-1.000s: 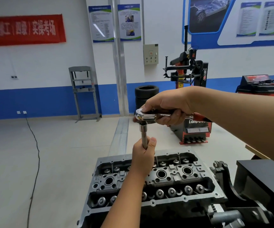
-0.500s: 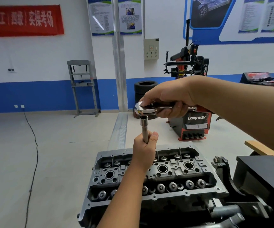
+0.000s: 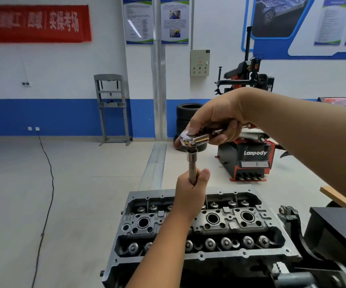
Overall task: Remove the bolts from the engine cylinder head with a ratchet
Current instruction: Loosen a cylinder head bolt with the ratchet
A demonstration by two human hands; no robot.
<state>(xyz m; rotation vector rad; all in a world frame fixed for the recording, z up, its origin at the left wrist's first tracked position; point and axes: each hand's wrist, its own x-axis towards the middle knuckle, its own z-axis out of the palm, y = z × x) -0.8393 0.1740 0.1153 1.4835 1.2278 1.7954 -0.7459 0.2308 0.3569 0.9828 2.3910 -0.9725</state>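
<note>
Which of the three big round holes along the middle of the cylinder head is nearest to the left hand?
The middle hole, just right of the left hand on the cylinder head. The other two, the left hole and the right hole, sit farther out.

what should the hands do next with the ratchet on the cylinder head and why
Probably swing the ratchet handle with the right hand, since the left hand already grips the upright extension over the cylinder head. The bolt itself is hidden.

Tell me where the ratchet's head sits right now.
In the head view, the ratchet head sits centre frame under the right hand, atop the extension bar the left hand grips above the cylinder head.
</note>
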